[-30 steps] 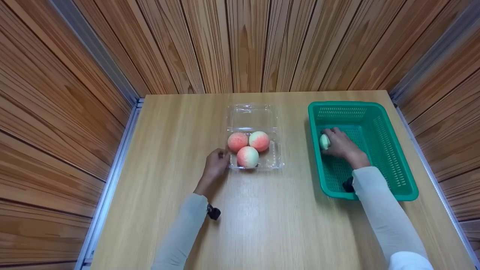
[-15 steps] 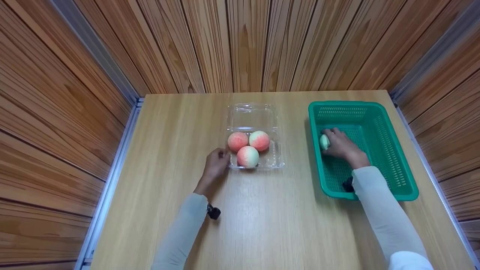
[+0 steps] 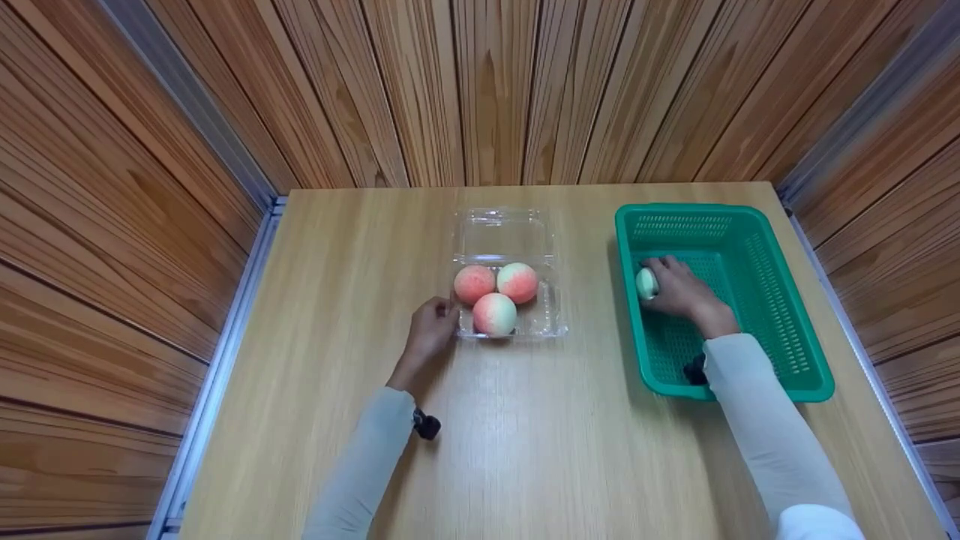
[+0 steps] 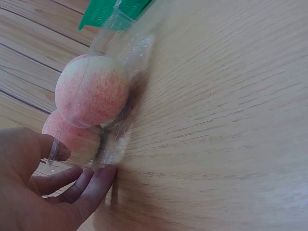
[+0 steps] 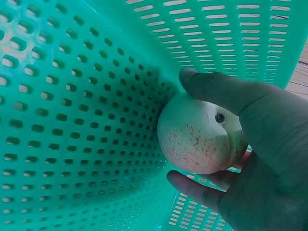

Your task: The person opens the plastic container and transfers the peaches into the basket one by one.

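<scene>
Three pink and pale peaches [image 3: 494, 314] sit in the base of a clear plastic clamshell box [image 3: 546, 311], whose lid lies folded back. My left hand [image 3: 432, 328] pinches the box's left side; in the left wrist view the thumb is inside the wall, the fingers [image 4: 98, 190] outside, beside the peaches [image 4: 94, 89]. Inside the green basket [image 3: 810, 360], my right hand [image 3: 681, 289] holds another peach [image 3: 646, 283]. The right wrist view shows this peach [image 5: 197, 137] between thumb and fingers, pale with red specks and a dark stem pit.
The basket's raised, slotted walls surround my right hand on the right of the wooden table [image 3: 540, 450]. Wood-plank walls [image 3: 495, 97] close off the back and both sides. The box stands mid-table, left of the basket.
Both hands keep their places and their holds. The box, the peaches and the basket show no clear movement beyond a tiny shift of the whole view.
</scene>
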The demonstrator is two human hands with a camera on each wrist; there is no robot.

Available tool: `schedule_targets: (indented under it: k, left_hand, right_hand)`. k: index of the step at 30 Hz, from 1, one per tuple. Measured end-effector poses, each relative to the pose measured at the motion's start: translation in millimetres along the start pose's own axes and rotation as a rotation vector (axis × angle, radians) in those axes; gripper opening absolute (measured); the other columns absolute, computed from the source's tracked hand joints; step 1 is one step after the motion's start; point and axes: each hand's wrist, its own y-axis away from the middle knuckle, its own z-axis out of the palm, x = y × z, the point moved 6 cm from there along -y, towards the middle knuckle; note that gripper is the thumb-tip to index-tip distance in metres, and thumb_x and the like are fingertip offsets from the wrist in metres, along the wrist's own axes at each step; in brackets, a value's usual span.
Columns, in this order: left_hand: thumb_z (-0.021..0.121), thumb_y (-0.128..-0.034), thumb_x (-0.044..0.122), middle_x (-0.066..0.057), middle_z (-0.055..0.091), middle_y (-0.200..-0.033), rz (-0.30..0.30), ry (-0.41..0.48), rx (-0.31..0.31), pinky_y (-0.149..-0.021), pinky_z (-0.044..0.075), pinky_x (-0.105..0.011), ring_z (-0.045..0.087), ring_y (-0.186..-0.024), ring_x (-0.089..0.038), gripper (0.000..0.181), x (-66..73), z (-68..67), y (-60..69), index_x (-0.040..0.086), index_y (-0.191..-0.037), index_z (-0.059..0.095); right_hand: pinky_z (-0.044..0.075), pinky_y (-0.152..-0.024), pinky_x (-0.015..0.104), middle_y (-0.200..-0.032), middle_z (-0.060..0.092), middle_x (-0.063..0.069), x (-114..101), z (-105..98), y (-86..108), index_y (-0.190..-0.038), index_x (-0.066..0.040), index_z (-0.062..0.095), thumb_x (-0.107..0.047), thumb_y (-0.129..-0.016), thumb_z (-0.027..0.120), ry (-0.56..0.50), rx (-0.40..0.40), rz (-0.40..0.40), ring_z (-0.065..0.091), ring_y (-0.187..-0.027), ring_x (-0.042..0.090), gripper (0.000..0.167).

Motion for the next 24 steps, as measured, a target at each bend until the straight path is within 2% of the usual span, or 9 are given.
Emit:
schedule_targets:
  k: [10, 19, 24]
  left_hand:
    - [0.06, -0.1055, 0.019, -0.007, 0.062, -0.096, -0.047, 0.008, -0.014, -0.066, 0.046, -0.025, 0.057, -0.082, -0.017, 0.022, -1.2, 1.9, 1.1, 0.002, -0.118, 0.067]
    - [0.061, -0.105, 0.017, -0.005, 0.06, -0.089, -0.008, 0.026, 0.001, -0.062, 0.044, -0.024, 0.056, -0.076, -0.016, 0.019, -0.8, 0.6, 1.2, 0.0, -0.112, 0.067]
    - [0.061, -0.1049, 0.018, -0.006, 0.061, -0.09, -0.008, 0.019, 0.003, -0.064, 0.045, -0.025, 0.056, -0.079, -0.017, 0.02, -0.9, 0.2, 1.2, 0.001, -0.113, 0.067]
  right_hand:
    - [0.042, -0.105, 0.072, -0.147, 0.04, 0.032, -2.5, -1.7, 1.4, -0.159, 0.002, 0.035, -0.023, -0.099, 0.07, -0.01, -0.002, -0.011, 0.04, -0.127, 0.049, 0.074]
    - [0.041, -0.107, 0.074, -0.151, 0.038, 0.034, -6.5, -6.7, 3.2, -0.16, 0.001, 0.033, -0.021, -0.098, 0.071, -0.002, 0.002, -0.006, 0.04, -0.129, 0.05, 0.077]
    - [0.042, -0.105, 0.074, -0.152, 0.038, 0.034, -8.3, -9.0, 3.4, -0.16, 0.002, 0.034, -0.021, -0.098, 0.071, 0.022, 0.008, -0.006, 0.041, -0.13, 0.051, 0.076]
